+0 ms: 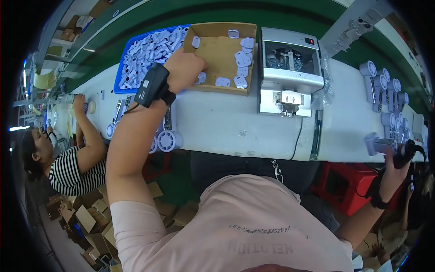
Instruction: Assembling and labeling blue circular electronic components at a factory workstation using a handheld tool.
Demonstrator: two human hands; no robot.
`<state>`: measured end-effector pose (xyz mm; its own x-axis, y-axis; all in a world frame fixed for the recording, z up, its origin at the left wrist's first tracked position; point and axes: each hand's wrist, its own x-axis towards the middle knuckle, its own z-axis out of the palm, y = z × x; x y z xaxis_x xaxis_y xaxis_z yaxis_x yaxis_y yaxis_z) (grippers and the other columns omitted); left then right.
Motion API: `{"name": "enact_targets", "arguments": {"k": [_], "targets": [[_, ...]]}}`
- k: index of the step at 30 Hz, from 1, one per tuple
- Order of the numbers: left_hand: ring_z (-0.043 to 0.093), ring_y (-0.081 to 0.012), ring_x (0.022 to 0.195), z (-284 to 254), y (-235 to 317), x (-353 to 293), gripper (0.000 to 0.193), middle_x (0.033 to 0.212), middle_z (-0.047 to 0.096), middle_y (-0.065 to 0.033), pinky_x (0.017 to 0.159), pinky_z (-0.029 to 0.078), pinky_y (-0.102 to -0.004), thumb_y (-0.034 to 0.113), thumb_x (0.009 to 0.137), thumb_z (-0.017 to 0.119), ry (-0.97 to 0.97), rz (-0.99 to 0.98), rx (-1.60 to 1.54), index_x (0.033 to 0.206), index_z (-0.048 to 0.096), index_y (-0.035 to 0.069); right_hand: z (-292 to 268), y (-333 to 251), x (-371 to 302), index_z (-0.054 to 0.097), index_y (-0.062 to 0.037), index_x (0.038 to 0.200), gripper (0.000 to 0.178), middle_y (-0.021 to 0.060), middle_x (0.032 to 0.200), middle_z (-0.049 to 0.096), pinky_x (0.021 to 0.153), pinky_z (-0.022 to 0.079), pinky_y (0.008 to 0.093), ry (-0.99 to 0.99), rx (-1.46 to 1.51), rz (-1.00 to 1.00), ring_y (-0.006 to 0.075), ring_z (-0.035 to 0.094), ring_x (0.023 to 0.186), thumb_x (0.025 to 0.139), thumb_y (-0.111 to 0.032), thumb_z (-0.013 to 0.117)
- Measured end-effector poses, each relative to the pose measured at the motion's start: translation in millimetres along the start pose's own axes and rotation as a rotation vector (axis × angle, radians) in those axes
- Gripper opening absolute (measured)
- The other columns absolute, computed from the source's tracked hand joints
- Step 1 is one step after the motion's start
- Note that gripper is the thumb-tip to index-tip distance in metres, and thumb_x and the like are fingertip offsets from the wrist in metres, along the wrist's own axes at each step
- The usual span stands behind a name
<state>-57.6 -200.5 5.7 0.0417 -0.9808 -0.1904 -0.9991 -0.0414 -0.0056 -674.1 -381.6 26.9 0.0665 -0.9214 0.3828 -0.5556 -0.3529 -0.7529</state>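
Note:
My left hand point(186, 69) is over the left side of a shallow cardboard box point(217, 47), its fingers curled downward. What the fingertips hold, if anything, is hidden. A small lavender square cover point(202, 78) shows beside them, and more covers point(243, 59) lie mostly along the box's right side. Left of the box, a blue tray point(118, 81) is heaped with lavender elongated parts point(149, 52). At the far right, my right hand point(393, 168) is closed on a lavender handheld fan point(381, 144) with its inner parts exposed, held near the table's front edge.
A silver machine point(291, 72) with a windowed hopper of small metal pieces stands right of the box. Several fans point(385, 90) stand in rows at the right; others point(168, 141) lie below my left forearm. A co-worker point(74, 167) sits at left. A red stool point(346, 186) is under the table.

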Motion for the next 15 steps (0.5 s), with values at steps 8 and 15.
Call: {"name": "enact_targets", "arguments": {"k": [8, 15], "targets": [[0.066, -0.0382, 0.086, -29, 44, -15, 0.012, 0.093, 0.069, -0.0172, 0.082, 0.053, -0.0455, 0.006, 0.089, 0.069, 0.381, 0.103, -0.24, 0.1, 0.07, 0.002, 85, -130, -63, 0.064, -0.0025, 0.117, 0.05, 0.0071, 0.112, 0.069, 0.093, 0.052, 0.0337, -0.639, 0.239, 0.148, 0.0177, 0.065, 0.101, 0.073, -0.005, 0.088], [0.069, -0.034, 0.088, -9, 134, -18, 0.019, 0.098, 0.071, -0.0154, 0.077, 0.055, -0.0389, -0.001, 0.084, 0.075, 0.627, 0.089, -0.123, 0.101, 0.07, 0.003, 156, -133, -63, 0.062, -0.001, 0.125, 0.057, 0.0062, 0.115, 0.07, 0.094, 0.053, 0.0312, -0.876, 0.434, 0.102, 0.0142, 0.066, 0.105, 0.075, -0.003, 0.09]]}}
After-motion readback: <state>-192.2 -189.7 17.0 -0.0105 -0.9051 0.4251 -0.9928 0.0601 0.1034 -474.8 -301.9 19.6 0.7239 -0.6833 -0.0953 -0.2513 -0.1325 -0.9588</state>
